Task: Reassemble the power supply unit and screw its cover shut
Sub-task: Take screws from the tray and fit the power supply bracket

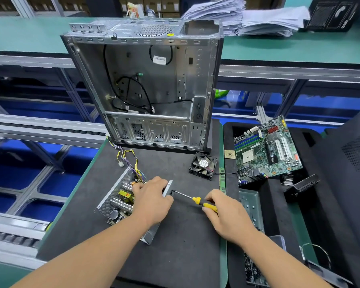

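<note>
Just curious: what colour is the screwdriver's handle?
Yellow with black, on the screwdriver, seen in the head view.

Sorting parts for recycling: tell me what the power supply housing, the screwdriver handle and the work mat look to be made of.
Power supply housing: bare sheet metal, probably steel; grey, dull shine, perforated wall. Screwdriver handle: glossy yellow plastic, seemingly with black sections, on a dark metal shaft. Work mat: black, matte, finely textured, likely foam or rubber; the picture leaves it open.

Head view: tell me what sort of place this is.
Most likely a computer repair or assembly workshop. A stripped computer case stands on the padded bench, a bare circuit board and a loose fan lie beside it, and roller conveyor rails run along the left.
</note>
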